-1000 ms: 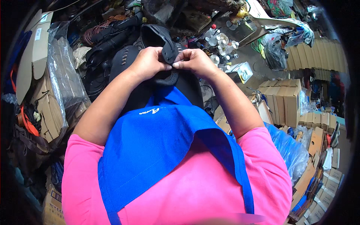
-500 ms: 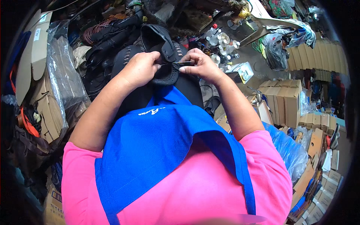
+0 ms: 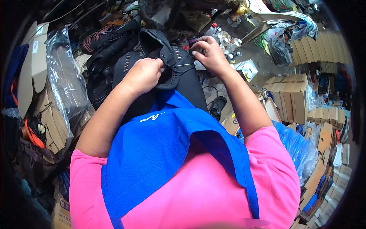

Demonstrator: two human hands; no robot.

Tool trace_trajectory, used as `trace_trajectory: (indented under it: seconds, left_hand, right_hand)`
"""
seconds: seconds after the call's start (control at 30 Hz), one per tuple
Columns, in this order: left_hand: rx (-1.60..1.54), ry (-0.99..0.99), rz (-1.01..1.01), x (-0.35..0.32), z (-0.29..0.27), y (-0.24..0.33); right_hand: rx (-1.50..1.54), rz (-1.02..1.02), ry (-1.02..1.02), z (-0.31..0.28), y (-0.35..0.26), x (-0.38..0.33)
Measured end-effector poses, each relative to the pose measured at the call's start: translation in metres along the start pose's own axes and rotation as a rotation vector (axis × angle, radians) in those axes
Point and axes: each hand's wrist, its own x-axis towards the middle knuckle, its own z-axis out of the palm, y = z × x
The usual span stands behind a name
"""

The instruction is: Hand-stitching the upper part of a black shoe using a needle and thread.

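A black shoe (image 3: 166, 82) with stitching along its edge rests across my lap, its opening tipped away from me. My left hand (image 3: 144, 74) is closed on the left side of the shoe, thumb and fingers pinching its edge. From the right side of the shoe sticks a thin bright needle (image 3: 186, 65), with what looks like dark thread beside it. My right hand (image 3: 210, 56) is raised to the right of the needle, apart from the shoe. Its fingers are curled, with a gap between them and the thumb, and nothing shows in it.
A blue apron (image 3: 148, 141) covers my front. More black shoes (image 3: 101, 68) lie piled at the left beside cardboard and clear plastic (image 3: 65, 80). White bottles (image 3: 228, 44) stand beyond my right hand. Stacked cardboard boxes (image 3: 288, 99) and blue plastic wrap (image 3: 291, 149) are at the right.
My right hand has left the needle and moved up and to the right, its fingers parting. The needle stays in the shoe. My left hand keeps its hold.
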Motion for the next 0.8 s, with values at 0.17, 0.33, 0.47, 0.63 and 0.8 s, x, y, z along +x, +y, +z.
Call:
trace_trajectory:
  seconds: [0.17, 0.33, 0.47, 0.63, 0.8]
  left_hand:
    - [-0.007, 0.005, -0.006, -0.003, 0.002, -0.003]
    - [0.102, 0.021, 0.119, -0.013, -0.004, -0.006]
    - [0.299, 0.054, 0.110, -0.043, -0.016, -0.016]
    - [-0.196, 0.306, -0.238, -0.123, -0.042, -0.070]
    - [-1.239, 0.476, -0.105, -0.096, -0.059, -0.047]
  right_hand:
    - [-0.308, -0.338, -0.243, -0.012, -0.062, 0.000]
    - [-0.379, -0.381, -0.418, -0.012, -0.064, 0.007]
    - [-0.267, -0.396, -0.360, -0.008, -0.032, 0.002]
    - [0.200, 0.192, -0.316, -0.029, 0.023, -0.026]
    - [1.442, 0.466, 0.059, -0.007, 0.009, -0.010]
